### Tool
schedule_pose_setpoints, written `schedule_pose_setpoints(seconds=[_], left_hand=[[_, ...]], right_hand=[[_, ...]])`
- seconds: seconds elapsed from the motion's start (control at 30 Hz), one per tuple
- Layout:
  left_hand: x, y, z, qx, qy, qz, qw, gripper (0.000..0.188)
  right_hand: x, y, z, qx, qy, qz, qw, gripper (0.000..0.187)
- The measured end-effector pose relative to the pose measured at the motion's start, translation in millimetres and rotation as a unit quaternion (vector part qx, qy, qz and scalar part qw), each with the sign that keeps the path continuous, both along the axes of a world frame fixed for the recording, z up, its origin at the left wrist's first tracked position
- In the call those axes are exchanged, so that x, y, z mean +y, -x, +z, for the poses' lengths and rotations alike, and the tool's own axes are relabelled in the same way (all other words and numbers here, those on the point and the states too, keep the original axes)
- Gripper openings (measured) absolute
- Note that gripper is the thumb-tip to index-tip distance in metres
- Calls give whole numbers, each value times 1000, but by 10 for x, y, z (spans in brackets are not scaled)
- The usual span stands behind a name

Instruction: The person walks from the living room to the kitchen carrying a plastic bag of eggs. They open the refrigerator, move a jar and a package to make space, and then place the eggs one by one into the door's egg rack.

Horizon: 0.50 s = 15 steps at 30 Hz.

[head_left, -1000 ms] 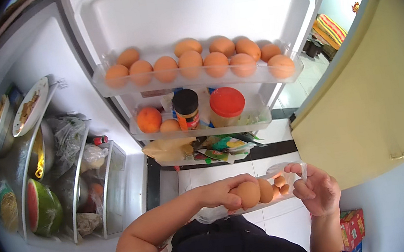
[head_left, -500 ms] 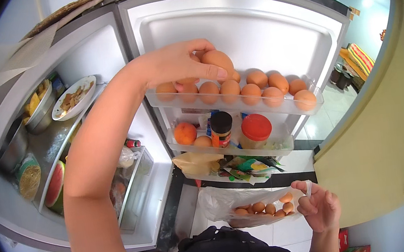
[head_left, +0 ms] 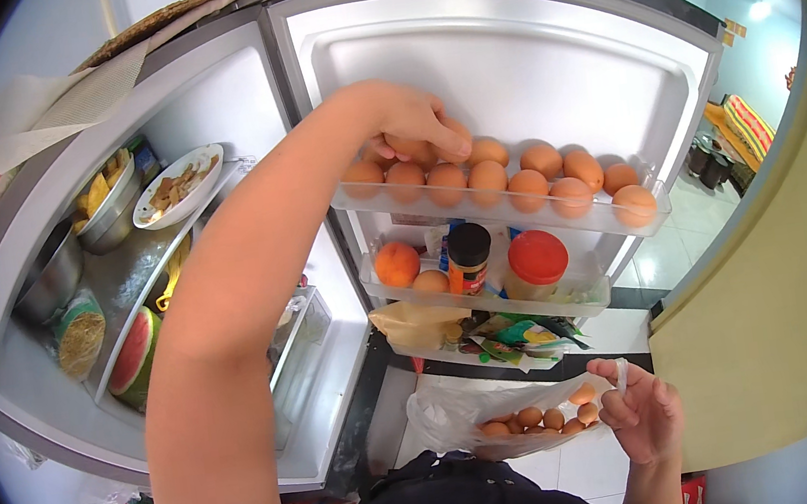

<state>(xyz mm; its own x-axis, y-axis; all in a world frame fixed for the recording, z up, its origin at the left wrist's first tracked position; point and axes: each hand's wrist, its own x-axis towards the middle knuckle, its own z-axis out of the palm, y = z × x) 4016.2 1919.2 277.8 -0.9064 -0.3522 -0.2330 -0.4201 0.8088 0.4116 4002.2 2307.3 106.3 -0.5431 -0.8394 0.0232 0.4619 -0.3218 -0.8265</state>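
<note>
At the left part of the fridge door's top shelf (head_left: 611,218), my left hand (head_left: 407,118) is curled around an egg (head_left: 456,133), its thumb over the shell. The hand partly covers other brown eggs just beneath it. Along this clear shelf sit several eggs (head_left: 488,182), in a front row and a back row. Lower down, my right hand (head_left: 645,414) has a finger hooked through the handle of a thin white plastic bag (head_left: 443,410). Several brown eggs (head_left: 552,419) lie in the bag's open mouth.
The door's middle shelf holds an orange fruit (head_left: 397,264), a black-lidded jar (head_left: 470,256) and a red-lidded jar (head_left: 536,261). Packets (head_left: 524,333) fill the bottom one. Inside the fridge at left are a plate of food (head_left: 179,187) and cut watermelon (head_left: 134,354). A yellowish door (head_left: 756,330) stands right.
My left hand has lowered its egg from above the top shelf down among the eggs there. The view has shifted slightly. My right hand still holds the bag.
</note>
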Motion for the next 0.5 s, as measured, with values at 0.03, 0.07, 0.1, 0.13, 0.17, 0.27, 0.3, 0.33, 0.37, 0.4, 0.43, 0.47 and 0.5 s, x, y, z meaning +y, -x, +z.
schedule_pose_setpoints(seconds=[0.03, 0.07, 0.1, 0.13, 0.17, 0.27, 0.3, 0.33, 0.37, 0.4, 0.43, 0.47, 0.5], left_hand=[[-9, 4, 6, 1, 35, 4, 999, 70], [6, 0, 10, 0, 60, 2, 998, 68], [32, 27, -10, -1, 83, -4, 997, 65], [51, 43, -30, -2, 106, -10, 994, 63], [54, 53, -60, 7, 106, -17, 994, 61], [12, -22, -100, 25, 102, -20, 994, 54], [2, -21, -110, 26, 94, -24, 995, 54], [-9, -24, -120, 27, 86, -27, 996, 53], [-30, -41, -134, 43, 87, -32, 995, 54], [-56, -70, -160, 58, 86, -37, 994, 54], [-81, -101, -180, 72, 85, -42, 993, 55], [-117, -125, -185, 78, 110, -60, 989, 56], [-168, -138, -223, 80, 132, -78, 985, 56]], right_hand=[[-11, 1, -1, 0, -1, -1, 1000, 81], [-22, -1, -3, -1, -1, -1, 1000, 80], [-25, 2, -6, -2, -3, -6, 1000, 80], [-27, 2, -1, 1, -9, -13, 1000, 80], [-29, 0, 9, 4, -14, -20, 1000, 80], [-63, -1, 11, 6, -22, -21, 1000, 81], [-57, 3, 6, 6, -25, -24, 999, 81], [-56, 11, 1, 7, -24, -18, 1000, 81], [-59, 22, -3, 9, -22, -12, 1000, 81], [-58, 26, -5, 9, -22, -7, 1000, 81], [-68, 29, 5, 12, -25, -6, 1000, 82], [-88, 37, 25, 16, -28, -5, 999, 82], [-103, 44, 26, 17, -32, -1, 999, 82]])
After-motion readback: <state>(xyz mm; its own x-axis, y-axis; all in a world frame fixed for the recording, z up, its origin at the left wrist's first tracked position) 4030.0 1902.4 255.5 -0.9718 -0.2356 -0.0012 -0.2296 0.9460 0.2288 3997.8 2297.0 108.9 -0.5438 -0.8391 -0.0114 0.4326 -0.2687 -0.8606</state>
